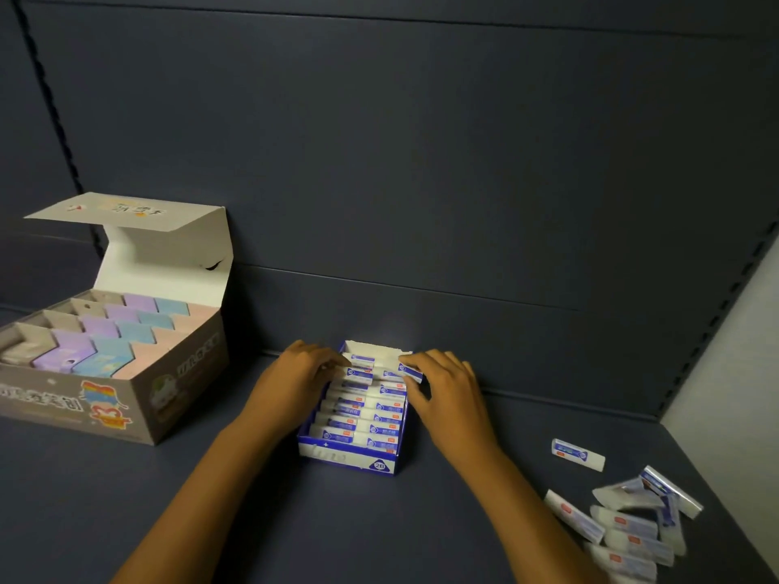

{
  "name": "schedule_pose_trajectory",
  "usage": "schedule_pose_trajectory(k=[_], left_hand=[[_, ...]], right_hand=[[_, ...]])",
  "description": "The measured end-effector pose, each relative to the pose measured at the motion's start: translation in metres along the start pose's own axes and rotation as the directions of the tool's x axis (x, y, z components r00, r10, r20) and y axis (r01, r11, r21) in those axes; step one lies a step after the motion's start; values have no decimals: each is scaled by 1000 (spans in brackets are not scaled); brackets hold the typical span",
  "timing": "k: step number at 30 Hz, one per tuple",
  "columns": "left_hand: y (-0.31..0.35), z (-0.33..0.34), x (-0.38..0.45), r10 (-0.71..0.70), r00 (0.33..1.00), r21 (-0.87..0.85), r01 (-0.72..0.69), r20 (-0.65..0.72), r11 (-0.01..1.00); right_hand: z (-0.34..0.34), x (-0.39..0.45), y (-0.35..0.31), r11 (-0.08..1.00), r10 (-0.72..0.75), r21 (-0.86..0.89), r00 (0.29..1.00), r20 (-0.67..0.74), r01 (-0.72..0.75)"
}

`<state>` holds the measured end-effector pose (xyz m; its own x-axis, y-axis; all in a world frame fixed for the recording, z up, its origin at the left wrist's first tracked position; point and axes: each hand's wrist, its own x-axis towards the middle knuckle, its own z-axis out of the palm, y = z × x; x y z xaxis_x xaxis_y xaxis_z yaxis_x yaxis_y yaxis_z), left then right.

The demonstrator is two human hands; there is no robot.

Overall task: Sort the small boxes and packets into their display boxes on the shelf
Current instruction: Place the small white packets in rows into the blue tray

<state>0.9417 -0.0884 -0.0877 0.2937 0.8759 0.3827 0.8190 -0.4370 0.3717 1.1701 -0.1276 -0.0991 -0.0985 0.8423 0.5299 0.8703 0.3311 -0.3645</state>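
Observation:
A small blue and white display box [345, 457] marked 2B stands at the middle of the dark shelf, filled with two columns of white and blue packets. My left hand [297, 373] rests on the box's left rim, its fingertips touching the packets near the back. My right hand [442, 385] pinches one white and blue packet [411, 370] at the back right corner of the box. A heap of several loose packets [628, 528] lies at the right front of the shelf, with one single packet [577, 454] apart from it.
A large grey display box [139, 410] with its lid folded up stands at the left, holding rows of grey, purple, blue and pink small boxes. The shelf's back panel rises right behind the small box. A pale side wall [733, 364] closes the right.

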Motion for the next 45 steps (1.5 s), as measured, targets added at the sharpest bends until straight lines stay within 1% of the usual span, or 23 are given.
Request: schedule_pose_trajectory(k=[10, 15, 18, 21, 23, 26, 31, 38, 42, 45], left_hand=[[11, -8, 4, 24, 999, 123, -27, 26, 992], [13, -10, 10, 109, 993, 221, -117, 50, 968], [13, -10, 13, 110, 990, 255, -128, 84, 958], [11, -8, 15, 147, 983, 306, -174, 108, 936], [10, -7, 14, 182, 980, 302, -197, 78, 933], [8, -3, 12, 199, 980, 236, -199, 24, 951], [8, 0, 16, 200, 978, 203, -208, 57, 957], [-5, -2, 14, 206, 978, 181, -208, 27, 961], [-5, -4, 12, 202, 975, 151, -215, 96, 965], [-1, -4, 12, 200, 976, 139, -211, 88, 967]], right_hand=[[1, -4, -3, 999, -10, 37, 1000, -22, 11], [1, -5, -4, 999, -11, 36, 999, -36, 12], [0, -5, -3, 999, -17, 34, 999, -50, 19], [0, -4, -2, 999, -11, 31, 999, -45, 13], [0, -4, -2, 1000, -13, 25, 999, -40, 14], [-1, -3, -4, 999, 0, 39, 999, -54, 2], [-5, -1, -5, 997, 41, 64, 997, -73, -36], [-6, 0, -5, 995, 68, 80, 993, -98, -60], [-6, 2, -6, 995, 64, 80, 994, -86, -57], [-6, 4, -6, 995, 71, 75, 995, -71, -65]])
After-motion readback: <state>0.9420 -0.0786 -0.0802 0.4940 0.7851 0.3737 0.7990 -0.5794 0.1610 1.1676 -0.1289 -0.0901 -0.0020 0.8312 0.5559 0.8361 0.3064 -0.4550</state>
